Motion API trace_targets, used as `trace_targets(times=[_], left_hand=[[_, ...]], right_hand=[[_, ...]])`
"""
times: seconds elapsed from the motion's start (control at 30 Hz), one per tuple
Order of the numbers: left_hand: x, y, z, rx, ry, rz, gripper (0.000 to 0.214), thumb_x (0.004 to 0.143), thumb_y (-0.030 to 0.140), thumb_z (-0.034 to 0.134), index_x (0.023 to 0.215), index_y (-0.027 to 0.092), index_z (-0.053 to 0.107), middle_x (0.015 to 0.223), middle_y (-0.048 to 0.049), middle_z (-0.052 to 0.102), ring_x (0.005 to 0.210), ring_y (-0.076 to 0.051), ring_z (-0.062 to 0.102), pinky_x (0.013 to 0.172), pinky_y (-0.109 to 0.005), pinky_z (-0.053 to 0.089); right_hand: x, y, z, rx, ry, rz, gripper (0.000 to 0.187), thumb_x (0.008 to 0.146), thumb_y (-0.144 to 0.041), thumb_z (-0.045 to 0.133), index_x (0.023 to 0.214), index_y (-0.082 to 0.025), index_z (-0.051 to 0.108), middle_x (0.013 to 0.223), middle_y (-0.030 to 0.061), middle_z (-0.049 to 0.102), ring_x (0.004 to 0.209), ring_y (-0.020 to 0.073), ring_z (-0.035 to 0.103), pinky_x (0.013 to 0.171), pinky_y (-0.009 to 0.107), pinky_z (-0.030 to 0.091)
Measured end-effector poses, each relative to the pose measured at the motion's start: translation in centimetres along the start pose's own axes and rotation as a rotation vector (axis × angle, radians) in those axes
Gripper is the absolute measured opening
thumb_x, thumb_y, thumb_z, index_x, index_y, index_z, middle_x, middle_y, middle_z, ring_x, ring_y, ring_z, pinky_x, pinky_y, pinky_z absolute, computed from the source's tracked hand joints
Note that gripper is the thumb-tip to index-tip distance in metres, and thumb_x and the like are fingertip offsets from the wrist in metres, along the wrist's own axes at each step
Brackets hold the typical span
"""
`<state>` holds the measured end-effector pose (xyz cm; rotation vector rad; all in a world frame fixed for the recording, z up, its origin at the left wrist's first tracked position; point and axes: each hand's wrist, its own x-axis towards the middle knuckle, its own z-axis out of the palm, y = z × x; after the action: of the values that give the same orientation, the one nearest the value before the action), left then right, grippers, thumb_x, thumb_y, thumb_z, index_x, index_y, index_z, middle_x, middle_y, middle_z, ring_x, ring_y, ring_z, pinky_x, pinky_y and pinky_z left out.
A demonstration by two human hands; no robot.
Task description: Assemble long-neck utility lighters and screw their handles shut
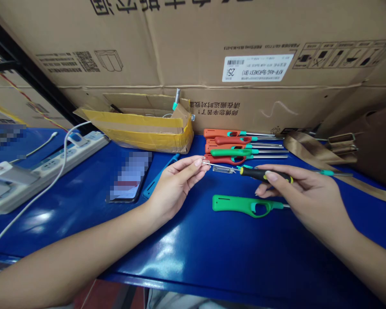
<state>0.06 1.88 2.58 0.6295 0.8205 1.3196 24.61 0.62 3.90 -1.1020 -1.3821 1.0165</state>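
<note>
Above the blue table (193,257), the right hand (309,201) grips a screwdriver (265,174) by its black handle, and the left hand (176,184) pinches its thin metal tip. Just below them a green lighter (241,204) lies flat, near a pile of lighters (238,146).

A glossy blue surface (212,257) is backed by large brown cardboard cartons (186,43), one bearing a white printed label (256,68). Against them sits a small open cardboard box edged in yellow tape (141,128), a teal-collared metal nozzle (176,99) poking up from it. To the left lies a white power strip (51,161) with a white cable (28,201) trailing forward. A dark smartphone (130,176) lies just beside a blue plastic strip (161,175). Further right, a pile of orange and green long-nosed lighters (238,146) lies near a tan webbing strap (309,150) with a metal buckle (342,143).
</note>
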Motion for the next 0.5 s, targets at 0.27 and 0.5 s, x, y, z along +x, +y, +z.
trace_targets(times=[0.27,0.5], left_hand=[[0.03,-0.16,-0.09,0.049,-0.018,0.043,0.015,0.076,0.020,0.089,0.089,0.017,0.082,0.085,-0.0018,0.081,0.080,-0.009,0.076,0.077,-0.013,0.060],[-0.35,0.16,0.38,0.094,-0.077,0.025,0.044,0.085,0.029,0.081,0.127,0.022,0.070,0.108,-0.0073,0.080,0.099,-0.018,0.076,0.094,-0.028,0.058]], right_hand=[[-0.10,0.08,-0.20,0.030,-0.009,0.084,0.027,0.080,-0.046,0.084,0.089,-0.021,0.080,0.061,0.0013,0.076,0.052,0.0121,0.073,0.055,0.017,0.065],[0.18,0.29,-0.54,0.074,0.048,0.077,0.028,0.080,-0.048,0.084,0.092,-0.024,0.081,0.060,-0.0001,0.073,0.054,0.0108,0.070,0.056,0.018,0.063]])
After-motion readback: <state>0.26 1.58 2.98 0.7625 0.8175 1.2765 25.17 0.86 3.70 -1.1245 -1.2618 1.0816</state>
